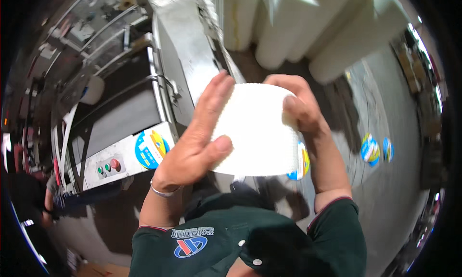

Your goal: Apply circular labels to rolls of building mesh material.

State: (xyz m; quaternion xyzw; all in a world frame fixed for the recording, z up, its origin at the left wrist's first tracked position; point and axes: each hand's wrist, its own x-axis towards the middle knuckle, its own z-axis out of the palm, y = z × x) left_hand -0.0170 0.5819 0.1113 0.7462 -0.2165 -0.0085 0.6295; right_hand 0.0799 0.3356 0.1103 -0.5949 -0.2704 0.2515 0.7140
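Note:
A white roll (255,130) with a fine mesh-like texture is held up in front of my chest, between both hands. My left hand (192,144) presses along its left side, the fingers stretched upward and the thumb over the near face. At the upper right, my right hand (304,106) is closed round the roll's edge, its thumb bent against the side. A round blue, yellow and white label (302,162) shows partly behind the roll's lower right. The far side of the roll is hidden.
To my left is a machine with a dark conveyor belt (127,115), a button panel (108,167) and a round label (151,149). Another white roll (92,90) sits there. Tall white rolls (284,31) stand ahead. Round labels (370,149) lie on the floor. A person (50,190) is at far left.

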